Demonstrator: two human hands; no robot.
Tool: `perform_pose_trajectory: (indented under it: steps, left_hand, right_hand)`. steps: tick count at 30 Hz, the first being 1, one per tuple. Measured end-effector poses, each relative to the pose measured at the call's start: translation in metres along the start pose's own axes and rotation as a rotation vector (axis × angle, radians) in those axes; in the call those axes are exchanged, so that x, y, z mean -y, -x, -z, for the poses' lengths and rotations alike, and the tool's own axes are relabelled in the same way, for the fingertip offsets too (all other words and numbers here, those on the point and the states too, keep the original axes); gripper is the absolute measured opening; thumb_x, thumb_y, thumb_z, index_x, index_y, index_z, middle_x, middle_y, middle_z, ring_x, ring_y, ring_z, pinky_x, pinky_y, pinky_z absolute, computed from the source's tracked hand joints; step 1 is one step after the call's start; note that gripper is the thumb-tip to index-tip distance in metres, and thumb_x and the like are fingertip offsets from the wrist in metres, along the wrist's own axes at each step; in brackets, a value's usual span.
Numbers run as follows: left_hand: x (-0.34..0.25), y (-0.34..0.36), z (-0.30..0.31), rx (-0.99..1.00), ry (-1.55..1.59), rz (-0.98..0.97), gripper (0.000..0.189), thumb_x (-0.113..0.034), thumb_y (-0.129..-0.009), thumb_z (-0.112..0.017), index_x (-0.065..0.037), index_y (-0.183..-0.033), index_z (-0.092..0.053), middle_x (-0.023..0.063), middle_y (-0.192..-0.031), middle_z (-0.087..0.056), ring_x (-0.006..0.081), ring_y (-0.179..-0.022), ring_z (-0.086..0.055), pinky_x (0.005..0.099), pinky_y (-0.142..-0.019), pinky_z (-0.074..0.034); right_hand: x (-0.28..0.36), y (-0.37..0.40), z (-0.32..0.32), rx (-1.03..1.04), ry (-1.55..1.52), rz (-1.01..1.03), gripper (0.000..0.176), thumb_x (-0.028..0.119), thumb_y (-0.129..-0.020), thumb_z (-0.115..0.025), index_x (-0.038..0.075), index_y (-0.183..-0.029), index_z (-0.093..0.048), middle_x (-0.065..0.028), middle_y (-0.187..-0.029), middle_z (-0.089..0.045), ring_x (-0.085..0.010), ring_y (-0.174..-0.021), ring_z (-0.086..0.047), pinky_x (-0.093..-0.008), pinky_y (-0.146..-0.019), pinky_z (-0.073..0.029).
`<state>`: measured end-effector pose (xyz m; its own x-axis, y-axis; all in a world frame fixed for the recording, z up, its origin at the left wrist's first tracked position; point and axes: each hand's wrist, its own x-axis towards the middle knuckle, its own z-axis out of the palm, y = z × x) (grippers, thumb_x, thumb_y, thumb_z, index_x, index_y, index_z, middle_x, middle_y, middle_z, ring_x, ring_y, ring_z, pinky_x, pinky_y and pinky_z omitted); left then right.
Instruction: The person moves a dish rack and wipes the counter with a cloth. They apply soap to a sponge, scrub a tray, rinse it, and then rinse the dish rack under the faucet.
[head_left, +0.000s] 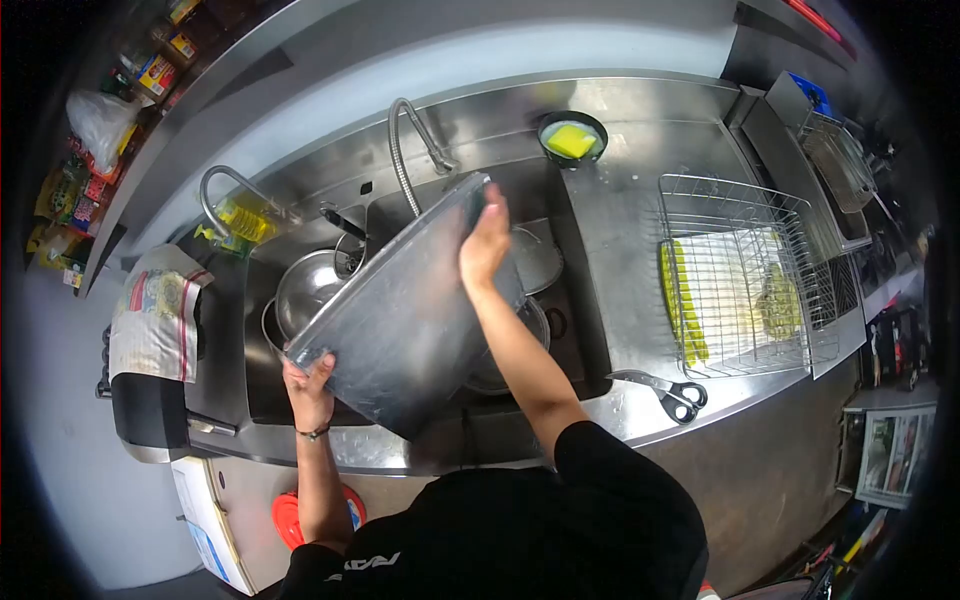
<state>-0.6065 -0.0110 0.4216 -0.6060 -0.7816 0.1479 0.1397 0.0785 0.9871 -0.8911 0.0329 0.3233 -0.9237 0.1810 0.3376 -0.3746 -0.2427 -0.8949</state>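
Observation:
A large grey rectangular tray is held tilted over the double sink. My left hand grips its lower left corner, with the thumb on the near face. Near the upper right corner, my right hand is closed round the tray's edge. Beneath and beside the tray, a steel bowl lies in the left basin. A round steel lid or pan shows in the right basin, partly hidden by my right forearm. The curved faucet rises behind the tray.
A black bowl with a yellow sponge stands behind the sink. To the right are a wire dish rack over a cloth and black-handled scissors. A second faucet, a soap bottle and a draped towel are at left.

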Motion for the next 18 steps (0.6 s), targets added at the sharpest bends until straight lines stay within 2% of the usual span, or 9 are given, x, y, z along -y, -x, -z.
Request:
perform_pose_trajectory:
  steps: [3, 5, 8, 10, 11, 12, 13, 17, 18]
  left_hand:
    - [0.003, -0.005, -0.004, 0.006, -0.080, -0.035, 0.036, -0.006, -0.075, -0.069, -0.004, -0.105, -0.049, 0.0019, -0.096, -0.058, 0.0100, -0.086, -0.053, 0.0242, -0.080, -0.040]
    - [0.003, -0.010, -0.004, -0.033, -0.049, -0.048, 0.038, -0.005, -0.074, -0.069, -0.004, -0.106, -0.049, 0.0020, -0.095, -0.058, 0.0097, -0.085, -0.052, 0.0236, -0.080, -0.039]
    - [0.004, -0.012, -0.002, -0.030, -0.068, -0.044, 0.038, -0.005, -0.073, -0.069, -0.003, -0.105, -0.049, 0.0024, -0.094, -0.058, 0.0096, -0.086, -0.052, 0.0233, -0.080, -0.039]
    - [0.003, -0.012, 0.000, -0.045, -0.073, -0.035, 0.038, -0.006, -0.072, -0.069, -0.003, -0.105, -0.049, 0.0025, -0.094, -0.058, 0.0099, -0.085, -0.053, 0.0234, -0.080, -0.040]
    - [0.002, -0.014, 0.001, -0.060, -0.079, -0.029, 0.038, -0.006, -0.072, -0.069, -0.002, -0.104, -0.049, 0.0027, -0.094, -0.058, 0.0101, -0.085, -0.053, 0.0235, -0.079, -0.040]
    - [0.000, -0.013, 0.004, -0.057, -0.072, -0.033, 0.038, -0.006, -0.072, -0.069, -0.002, -0.104, -0.049, 0.0027, -0.094, -0.058, 0.0101, -0.085, -0.053, 0.0235, -0.079, -0.040]
    - [-0.002, -0.011, 0.007, -0.082, -0.095, -0.009, 0.038, -0.007, -0.072, -0.069, -0.002, -0.103, -0.050, 0.0028, -0.094, -0.058, 0.0104, -0.084, -0.053, 0.0238, -0.079, -0.041]
    - [-0.016, -0.007, 0.019, -0.094, -0.151, -0.056, 0.037, -0.009, -0.072, -0.070, -0.001, -0.102, -0.050, 0.0034, -0.092, -0.058, 0.0105, -0.083, -0.053, 0.0228, -0.076, -0.041]
    - [-0.023, -0.006, 0.016, -0.100, -0.171, -0.091, 0.037, -0.010, -0.072, -0.071, -0.001, -0.101, -0.051, 0.0034, -0.091, -0.058, 0.0102, -0.081, -0.053, 0.0224, -0.075, -0.041]
  right_hand:
    - [0.033, 0.026, -0.003, 0.398, 0.076, 0.265, 0.028, 0.021, -0.092, -0.044, 0.009, -0.113, -0.058, -0.0056, -0.122, -0.054, -0.0290, -0.122, -0.040, -0.0433, -0.102, -0.027]
    - [0.033, 0.016, 0.000, 0.465, 0.092, 0.234, 0.028, 0.023, -0.092, -0.045, 0.011, -0.113, -0.059, -0.0041, -0.124, -0.053, -0.0296, -0.124, -0.038, -0.0436, -0.103, -0.026]
    - [0.014, -0.015, 0.002, 0.416, 0.554, 0.400, 0.031, 0.027, -0.093, -0.042, 0.012, -0.113, -0.059, -0.0053, -0.125, -0.052, -0.0290, -0.125, -0.036, -0.0436, -0.103, -0.026]
    - [-0.017, -0.048, 0.002, 0.341, 0.663, 0.315, 0.034, 0.030, -0.094, -0.037, 0.012, -0.111, -0.060, -0.0088, -0.123, -0.053, -0.0297, -0.121, -0.041, -0.0417, -0.099, -0.032]
    - [-0.043, -0.075, 0.004, 0.343, 0.342, 0.046, 0.038, 0.031, -0.094, -0.033, 0.009, -0.108, -0.061, -0.0145, -0.116, -0.056, -0.0329, -0.112, -0.049, -0.0404, -0.093, -0.037]
    - [-0.065, -0.095, 0.012, 0.379, 0.368, -0.160, 0.039, 0.032, -0.094, -0.033, 0.005, -0.106, -0.060, -0.0187, -0.106, -0.059, -0.0372, -0.104, -0.052, -0.0406, -0.089, -0.040]
    - [-0.046, -0.107, 0.023, 0.300, 0.365, -0.167, 0.043, 0.034, -0.094, -0.033, 0.001, -0.104, -0.060, -0.0213, -0.102, -0.060, -0.0395, -0.101, -0.053, -0.0432, -0.087, -0.040]
    - [-0.051, -0.174, 0.035, 0.140, 0.507, 0.228, 0.046, 0.037, -0.093, -0.034, -0.001, -0.099, -0.059, -0.0228, -0.094, -0.060, -0.0404, -0.093, -0.054, -0.0450, -0.081, -0.042]
    - [-0.019, -0.203, 0.039, 0.234, 0.646, 0.163, 0.043, 0.036, -0.093, -0.037, -0.001, -0.098, -0.059, -0.0233, -0.095, -0.060, -0.0404, -0.093, -0.054, -0.0450, -0.080, -0.043]
